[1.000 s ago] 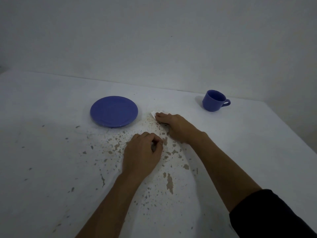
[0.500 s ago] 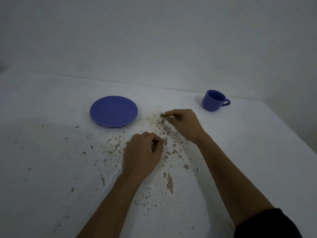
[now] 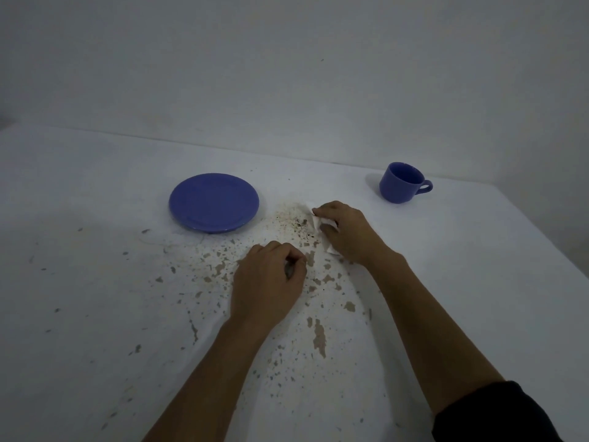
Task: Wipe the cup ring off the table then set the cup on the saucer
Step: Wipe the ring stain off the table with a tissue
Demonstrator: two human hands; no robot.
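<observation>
A blue saucer (image 3: 213, 201) lies empty on the white table (image 3: 95, 282), left of centre. A blue cup (image 3: 402, 182) stands upright at the back right, handle to the right. Between them is a brownish speckled stain (image 3: 291, 220). My right hand (image 3: 347, 232) pinches a crumpled white tissue (image 3: 314, 221) at the stain's right edge. My left hand (image 3: 269, 282) rests on the table as a loose fist, nearer to me, with nothing seen in it.
The table top has many chipped brown patches (image 3: 318, 338) around and in front of my hands. A plain wall (image 3: 287, 74) stands behind the table. The table's right edge (image 3: 541, 250) runs diagonally at the right.
My right hand lifted from flat on the tissue, pinched it, and drew back to the right of the stain. The left hand, cup and saucer stayed put.
</observation>
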